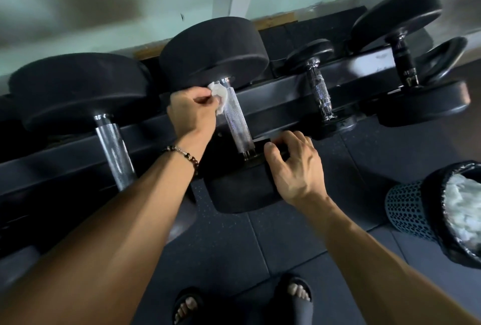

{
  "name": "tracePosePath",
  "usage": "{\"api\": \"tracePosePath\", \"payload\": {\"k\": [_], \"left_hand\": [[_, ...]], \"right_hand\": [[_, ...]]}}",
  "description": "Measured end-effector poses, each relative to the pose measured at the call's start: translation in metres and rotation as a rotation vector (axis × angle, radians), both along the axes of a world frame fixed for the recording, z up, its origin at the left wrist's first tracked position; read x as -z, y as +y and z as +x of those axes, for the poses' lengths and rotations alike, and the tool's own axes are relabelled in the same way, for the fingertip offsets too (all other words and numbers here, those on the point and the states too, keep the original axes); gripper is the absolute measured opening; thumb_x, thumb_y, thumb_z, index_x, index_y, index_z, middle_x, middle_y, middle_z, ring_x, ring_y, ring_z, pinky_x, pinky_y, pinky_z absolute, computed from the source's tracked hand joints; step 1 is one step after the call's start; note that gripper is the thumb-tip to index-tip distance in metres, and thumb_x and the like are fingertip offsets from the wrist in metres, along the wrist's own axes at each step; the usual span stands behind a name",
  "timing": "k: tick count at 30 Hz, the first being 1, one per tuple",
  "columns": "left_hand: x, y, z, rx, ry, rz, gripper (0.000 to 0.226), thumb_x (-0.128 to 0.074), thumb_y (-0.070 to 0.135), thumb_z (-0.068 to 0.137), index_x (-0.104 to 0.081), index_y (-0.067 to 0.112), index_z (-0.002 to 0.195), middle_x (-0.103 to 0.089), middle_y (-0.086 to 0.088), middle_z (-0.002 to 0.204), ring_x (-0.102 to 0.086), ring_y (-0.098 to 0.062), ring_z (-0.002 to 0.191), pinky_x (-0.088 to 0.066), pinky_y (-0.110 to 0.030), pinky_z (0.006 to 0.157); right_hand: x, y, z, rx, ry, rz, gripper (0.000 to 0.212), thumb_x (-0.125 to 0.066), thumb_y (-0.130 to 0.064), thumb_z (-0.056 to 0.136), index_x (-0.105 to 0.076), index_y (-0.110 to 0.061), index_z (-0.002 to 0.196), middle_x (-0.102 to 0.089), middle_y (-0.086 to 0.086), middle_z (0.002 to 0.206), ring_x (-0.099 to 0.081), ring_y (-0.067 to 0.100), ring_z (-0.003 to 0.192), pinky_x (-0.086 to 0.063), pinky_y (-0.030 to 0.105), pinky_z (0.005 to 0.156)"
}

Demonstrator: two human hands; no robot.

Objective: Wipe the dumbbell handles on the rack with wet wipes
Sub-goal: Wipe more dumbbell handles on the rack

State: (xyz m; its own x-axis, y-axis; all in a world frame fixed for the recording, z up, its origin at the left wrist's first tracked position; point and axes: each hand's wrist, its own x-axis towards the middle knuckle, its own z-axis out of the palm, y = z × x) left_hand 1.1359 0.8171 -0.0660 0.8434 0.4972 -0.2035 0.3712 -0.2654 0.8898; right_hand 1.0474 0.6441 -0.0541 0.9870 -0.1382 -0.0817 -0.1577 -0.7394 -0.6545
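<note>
The left hand [191,113] pinches a crumpled white wet wipe [220,97] against the far end of the knurled chrome handle [235,116] of the middle black rubber dumbbell [213,48], just below its far head. A beaded bracelet [183,155] circles the left wrist. The right hand [294,168] grips the near head of the same dumbbell, fingers curled over its top edge and thumb on its inner face beside the handle's near collar. The dumbbell lies across the black steel rack rail [273,95], which runs left to right. To its left rests a second large dumbbell with a chrome handle [114,152]; to its right, a smaller dumbbell with a chrome handle [321,93], then a larger one with a dark handle [404,61]. At near right, a perforated grey waste bin [408,212] with a black liner holds white crumpled wipes. Two sandalled feet [242,301] stand on the dark speckled rubber floor [286,241].
</note>
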Motion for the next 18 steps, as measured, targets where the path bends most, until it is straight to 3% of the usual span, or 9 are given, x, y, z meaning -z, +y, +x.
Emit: {"api": "tracePosePath", "payload": {"k": [2, 5, 8, 11, 14, 16, 18], "left_hand": [[0.012, -0.007, -0.017, 0.079, 0.021, -0.071, 0.019, -0.083, 0.023, 0.066, -0.077, 0.03, 0.082, -0.076, 0.001, 0.08, -0.073, -0.017, 0.074, -0.061, -0.04, 0.077], [0.013, -0.014, -0.037, 0.194, 0.03, -0.097, 0.014, -0.085, 0.014, 0.068, -0.079, 0.024, 0.077, -0.075, 0.004, 0.078, -0.073, -0.017, 0.075, -0.06, -0.042, 0.077], [0.002, -0.015, -0.006, -0.067, -0.047, -0.03, 0.019, -0.081, 0.018, 0.073, -0.079, 0.014, 0.091, -0.076, -0.003, 0.085, -0.073, -0.019, 0.079, -0.059, -0.034, 0.08], [0.001, -0.023, 0.006, -0.216, 0.011, -0.087, 0.02, -0.08, 0.019, 0.076, -0.079, 0.014, 0.095, -0.077, -0.006, 0.088, -0.073, -0.021, 0.079, -0.059, -0.03, 0.08], [0.013, -0.02, -0.016, -0.085, 0.139, -0.206, 0.018, -0.087, 0.025, 0.063, -0.078, 0.022, 0.079, -0.076, -0.004, 0.08, -0.074, -0.022, 0.074, -0.061, -0.038, 0.078], [0.007, -0.017, -0.038, 0.051, 0.23, -0.199, 0.026, -0.092, 0.034, 0.055, -0.076, 0.026, 0.073, -0.076, -0.002, 0.081, -0.074, -0.021, 0.079, -0.059, -0.032, 0.08], [-0.008, -0.016, -0.06, 0.179, 0.218, -0.094, 0.02, -0.089, 0.032, 0.067, -0.077, 0.025, 0.081, -0.076, 0.002, 0.084, -0.073, -0.016, 0.084, -0.056, -0.024, 0.08]], "right_hand": [[0.0, 0.0, 0.0, 0.005, 0.011, -0.006, 0.051, -0.034, -0.058, 0.074, -0.062, -0.015, 0.083, -0.056, -0.006, 0.088, -0.047, 0.017, 0.092, -0.027, 0.02, 0.075], [-0.001, 0.0, 0.0, -0.003, 0.015, -0.016, 0.054, -0.034, -0.058, 0.075, -0.063, -0.014, 0.084, -0.058, -0.004, 0.09, -0.047, 0.018, 0.093, -0.026, 0.02, 0.075], [-0.002, 0.0, 0.0, -0.003, 0.016, -0.004, 0.054, -0.032, -0.06, 0.073, -0.063, -0.016, 0.083, -0.055, -0.007, 0.089, -0.046, 0.016, 0.092, -0.026, 0.02, 0.073], [-0.002, -0.001, 0.001, 0.003, 0.024, 0.007, 0.053, -0.031, -0.061, 0.072, -0.061, -0.018, 0.082, -0.053, -0.009, 0.088, -0.046, 0.015, 0.093, -0.029, 0.024, 0.076], [0.0, -0.002, 0.001, -0.002, 0.021, 0.006, 0.05, -0.032, -0.061, 0.073, -0.06, -0.02, 0.081, -0.054, -0.007, 0.089, -0.048, 0.018, 0.095, -0.032, 0.027, 0.076], [0.0, -0.002, 0.001, -0.011, 0.022, 0.0, 0.049, -0.036, -0.059, 0.076, -0.062, -0.018, 0.084, -0.057, -0.003, 0.092, -0.049, 0.021, 0.097, -0.031, 0.027, 0.076], [-0.002, -0.002, 0.001, -0.021, 0.039, 0.01, 0.048, -0.039, -0.057, 0.078, -0.063, -0.019, 0.095, -0.061, 0.0, 0.099, -0.05, 0.023, 0.101, -0.033, 0.028, 0.077]]}}
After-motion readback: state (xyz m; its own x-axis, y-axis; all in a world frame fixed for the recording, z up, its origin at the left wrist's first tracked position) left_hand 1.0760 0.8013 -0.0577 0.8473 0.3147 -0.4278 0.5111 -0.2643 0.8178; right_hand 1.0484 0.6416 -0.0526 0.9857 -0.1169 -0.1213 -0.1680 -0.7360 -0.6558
